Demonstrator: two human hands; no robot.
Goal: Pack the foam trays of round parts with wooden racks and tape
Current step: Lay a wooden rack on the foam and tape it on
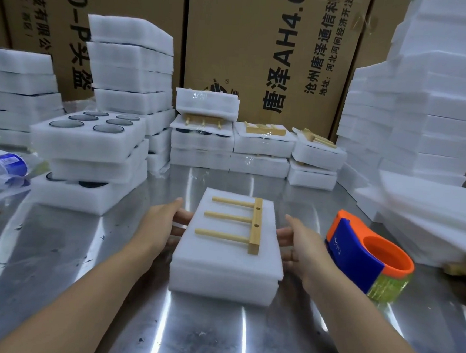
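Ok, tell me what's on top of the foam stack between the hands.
A wooden rack lies flat on the foam stack, three pegs pointing left. Anything inside the stack is hidden by foam.

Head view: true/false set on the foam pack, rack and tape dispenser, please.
1. The wooden rack lies on top of the foam pack. True.
2. The rack has five pegs. False: it has three.
3. The left hand and right hand flank the pack, fingers against its sides. True.
4. The right hand holds the tape dispenser. False: the dispenser stands on the table beside that hand.
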